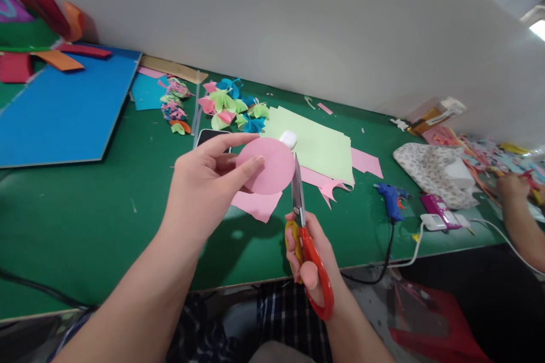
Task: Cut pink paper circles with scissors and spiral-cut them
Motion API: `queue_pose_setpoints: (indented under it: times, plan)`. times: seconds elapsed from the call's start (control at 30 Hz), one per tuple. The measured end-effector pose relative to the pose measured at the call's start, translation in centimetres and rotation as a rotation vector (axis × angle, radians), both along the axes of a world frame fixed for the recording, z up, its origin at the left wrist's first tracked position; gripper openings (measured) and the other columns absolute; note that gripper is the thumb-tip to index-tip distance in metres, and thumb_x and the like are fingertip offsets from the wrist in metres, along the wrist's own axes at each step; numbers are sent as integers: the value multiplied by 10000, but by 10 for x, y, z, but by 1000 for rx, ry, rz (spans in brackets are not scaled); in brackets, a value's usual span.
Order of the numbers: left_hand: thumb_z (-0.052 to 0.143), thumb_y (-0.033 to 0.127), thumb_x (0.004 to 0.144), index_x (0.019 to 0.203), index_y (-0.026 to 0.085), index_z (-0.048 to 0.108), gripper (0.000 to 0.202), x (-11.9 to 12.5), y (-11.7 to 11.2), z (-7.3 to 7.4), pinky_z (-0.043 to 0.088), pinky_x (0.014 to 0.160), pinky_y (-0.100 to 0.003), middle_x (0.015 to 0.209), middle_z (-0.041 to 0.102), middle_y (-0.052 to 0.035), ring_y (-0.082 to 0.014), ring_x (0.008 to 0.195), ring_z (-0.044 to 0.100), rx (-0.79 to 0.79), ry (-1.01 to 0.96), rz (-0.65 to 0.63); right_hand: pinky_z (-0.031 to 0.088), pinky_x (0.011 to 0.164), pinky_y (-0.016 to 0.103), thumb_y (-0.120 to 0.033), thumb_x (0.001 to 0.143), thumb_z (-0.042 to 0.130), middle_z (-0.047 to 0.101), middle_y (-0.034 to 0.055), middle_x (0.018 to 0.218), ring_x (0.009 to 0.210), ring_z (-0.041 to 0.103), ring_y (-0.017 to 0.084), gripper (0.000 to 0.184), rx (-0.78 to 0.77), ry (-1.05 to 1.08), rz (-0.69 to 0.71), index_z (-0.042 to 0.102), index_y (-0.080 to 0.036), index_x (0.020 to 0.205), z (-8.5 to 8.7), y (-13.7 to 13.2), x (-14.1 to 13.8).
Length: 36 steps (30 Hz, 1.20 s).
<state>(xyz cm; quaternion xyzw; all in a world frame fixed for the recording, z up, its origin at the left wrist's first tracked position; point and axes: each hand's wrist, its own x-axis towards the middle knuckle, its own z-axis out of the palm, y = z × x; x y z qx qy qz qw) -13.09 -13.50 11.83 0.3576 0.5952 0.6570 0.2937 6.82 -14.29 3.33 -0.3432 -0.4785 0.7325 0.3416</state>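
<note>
Paper sheets [321,144], glue gun [390,202] on green table [147,212]

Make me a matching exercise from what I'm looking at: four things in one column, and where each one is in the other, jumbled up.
Things
1. pink paper circle
2. scissors
3. blue glue gun
4. blue board

Places
A. in the right hand
B. on the left part of the green table
C. in the left hand
D. on the table, just left of a purple item

Pairs: 1-C, 2-A, 3-D, 4-B
</note>
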Motion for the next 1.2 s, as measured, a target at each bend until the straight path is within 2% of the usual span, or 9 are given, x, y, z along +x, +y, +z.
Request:
queue_pose_setpoints:
  times: [0.13,0.3,0.43,0.63,0.77,0.87,0.97,1.1,1.2]
  plan:
    - [859,295,669,961,233,808,302,-1,-1,-1,552,474,-198,631,713,15,-122,506,633,-17,21,26,166,358,188,-763,618,756,450,-70,737,461,233,42,742,11,-30,2,567,-286,1154,1,0,0]
    - [855,315,669,978,236,804,323,-4,-1,-2,555,494,-214,655,709,7,-128,526,625,-26,38,41,176,359,180,-791,495,772,432,-78,730,466,222,40,846,-5,-49,11,571,-291,1148,1,0,1]
    - [843,330,680,995,244,798,330,-5,0,-2,550,502,-222,658,698,11,-130,537,613,-44,56,42,200,356,178,-764,598,778,415,-79,717,459,214,41,751,-54,-75,9,580,-280,1138,2,1,1]
    - [822,336,698,1014,243,790,332,-6,-1,-1,543,496,-223,646,683,18,-126,531,600,-55,76,47,201,352,172,-797,437,796,413,-87,715,466,220,33,903,-28,-70,5,583,-276,1144,4,-2,0]
    - [829,365,699,1052,241,774,378,-8,0,-4,554,521,-226,669,685,18,-131,564,615,-64,71,42,183,348,172,-776,494,798,411,-94,693,459,226,35,842,-31,-69,8,582,-274,1134,3,-3,1]
    - [794,433,753,1152,249,731,444,-6,3,-8,561,519,-233,639,656,25,-142,571,629,-55,-48,-5,214,348,174,-772,522,802,439,-89,706,452,255,36,820,-67,-77,-28,581,-275,1134,5,-2,-1]
    - [782,514,758,1210,239,691,536,2,6,-12,565,485,-241,594,603,40,-146,525,627,-41,-314,-153,240,354,180,-810,414,795,472,-80,724,461,296,45,921,-61,-74,-97,582,-274,1132,8,-1,-5]
    - [871,474,669,1023,197,730,472,15,7,-12,557,491,-206,692,689,-7,-186,650,726,-110,-547,-345,260,360,192,-839,395,783,479,-70,743,473,293,53,953,14,-70,-155,588,-273,1137,11,-1,-9]
    - [902,392,661,905,180,745,360,24,7,-12,539,504,-161,795,750,-35,-168,728,744,-147,-619,-334,283,362,198,-840,399,793,470,-66,748,484,304,63,954,72,-104,-194,583,-283,1145,7,-2,-10]
